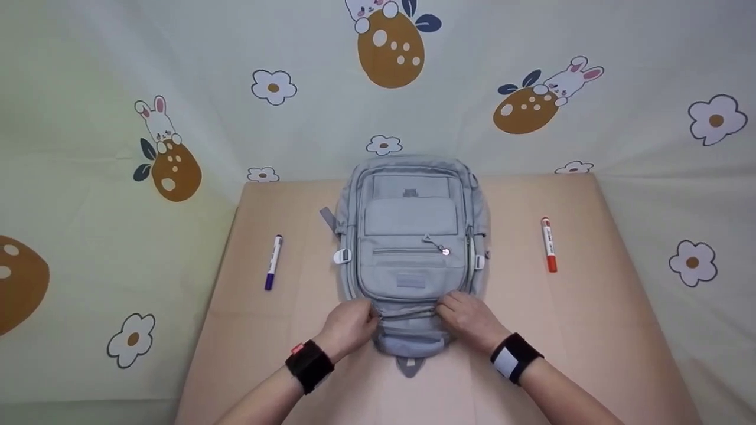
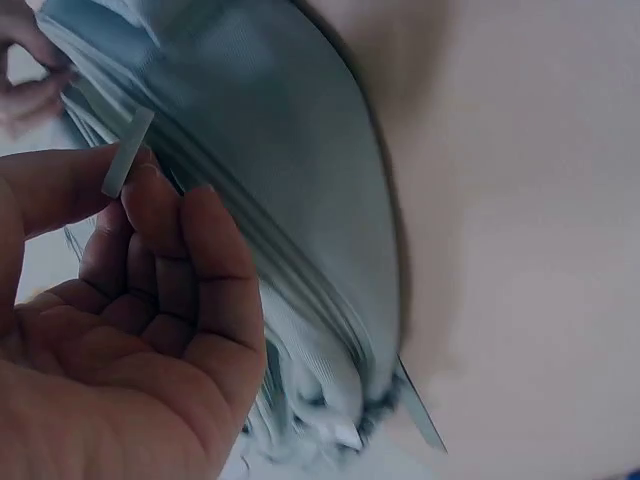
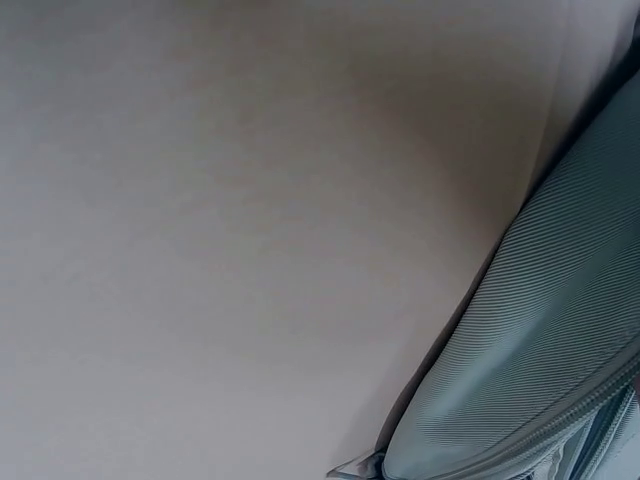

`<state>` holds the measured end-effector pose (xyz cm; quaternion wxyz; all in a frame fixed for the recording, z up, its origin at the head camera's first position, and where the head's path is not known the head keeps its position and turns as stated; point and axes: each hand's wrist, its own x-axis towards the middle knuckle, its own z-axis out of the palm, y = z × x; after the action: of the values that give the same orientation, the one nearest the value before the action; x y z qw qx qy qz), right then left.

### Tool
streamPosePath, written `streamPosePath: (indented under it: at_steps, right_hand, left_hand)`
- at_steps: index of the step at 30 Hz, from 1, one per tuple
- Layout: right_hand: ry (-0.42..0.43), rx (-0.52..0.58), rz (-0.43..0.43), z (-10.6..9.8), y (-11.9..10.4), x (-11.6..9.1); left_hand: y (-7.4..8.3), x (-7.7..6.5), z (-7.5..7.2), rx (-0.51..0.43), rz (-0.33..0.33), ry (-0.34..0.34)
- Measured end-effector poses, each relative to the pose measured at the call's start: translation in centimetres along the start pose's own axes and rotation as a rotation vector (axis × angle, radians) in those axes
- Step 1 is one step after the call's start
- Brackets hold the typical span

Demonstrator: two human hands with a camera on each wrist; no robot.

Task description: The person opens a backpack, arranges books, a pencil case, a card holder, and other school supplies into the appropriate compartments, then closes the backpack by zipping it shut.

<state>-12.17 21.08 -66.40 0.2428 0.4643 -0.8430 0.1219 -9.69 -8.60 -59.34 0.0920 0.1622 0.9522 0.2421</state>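
A grey backpack (image 1: 410, 217) lies front side up, its top end with the loop towards me. My left hand (image 1: 348, 326) is at the left of that end. In the left wrist view its thumb and forefinger pinch a flat grey zipper pull (image 2: 128, 153) beside the zipper track. Across the top end, my right hand (image 1: 469, 320) has its fingers curled on the bag's edge, pinching the fabric near the zipper. The right wrist view shows the bag's ribbed side (image 3: 520, 330) and zipper, but not the right hand's fingers.
A blue-capped marker (image 1: 273, 262) lies on the table (image 1: 236, 342) left of the backpack. To the right is a red-capped marker (image 1: 549, 245). A pale curtain (image 1: 322, 53) with rabbit and flower prints hangs behind and at both sides.
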Motion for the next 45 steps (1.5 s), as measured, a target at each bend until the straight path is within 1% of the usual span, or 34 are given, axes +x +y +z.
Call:
streamPosePath:
  at_steps: [5,7,9,13,17,20,23,27,30,32,35,37,39,42,45]
  right_hand:
    - [-0.014,0.005,0.005,-0.1,0.0,-0.1]
    - [-0.012,0.017,0.007,-0.2,0.0,-0.1]
    - [-0.012,0.026,0.010,-0.2,-0.1,-0.1]
    - [-0.017,0.034,0.028,-0.2,-0.1,-0.2]
    - [-0.033,0.049,0.072,-0.5,-0.1,-0.2]
    - [-0.045,0.054,0.096,-0.6,-0.1,-0.2]
    - [-0.047,0.046,0.097,-0.7,0.1,-0.3]
    - [-0.008,0.044,0.083,-1.1,0.8,-0.7]
    - [0.022,0.038,0.091,-1.4,1.7,-1.3]
    - [0.025,0.012,0.115,-1.5,2.3,-1.8]
    - [0.006,-0.033,0.157,-1.4,3.1,-2.4]
    - [-0.001,-0.058,0.167,-1.3,3.4,-2.7]
    - [0.001,-0.071,0.165,-1.1,3.5,-2.8]
    - [0.029,-0.066,0.152,-0.7,3.6,-2.9]
    - [0.056,-0.052,0.139,-0.5,3.6,-2.9]
  left_hand:
    - [1.9,1.0,1.5,0.002,0.083,-0.006]
    - [2.3,1.4,1.8,0.001,0.098,-0.011]
    - [2.4,1.7,1.8,0.012,0.107,-0.014]
    - [2.0,1.8,1.2,0.020,0.085,-0.039]
    - [1.7,1.6,0.6,0.001,0.051,-0.071]
    - [1.6,1.5,0.4,-0.023,0.058,-0.086]
    - [1.5,1.4,0.3,-0.057,0.065,-0.098]
    - [1.5,1.3,0.0,-0.082,0.069,-0.111]
    - [1.3,1.2,-0.1,-0.090,0.085,-0.116]
    - [1.2,1.2,-0.1,-0.097,0.091,-0.113]
    - [1.1,1.2,-0.2,-0.106,0.088,-0.110]
    - [1.0,1.2,-0.2,-0.104,0.083,-0.107]
    - [1.0,1.3,-0.1,-0.104,0.083,-0.107]
    - [1.0,1.4,0.0,-0.103,0.078,-0.117]
    - [1.2,1.5,0.0,-0.096,0.073,-0.141]
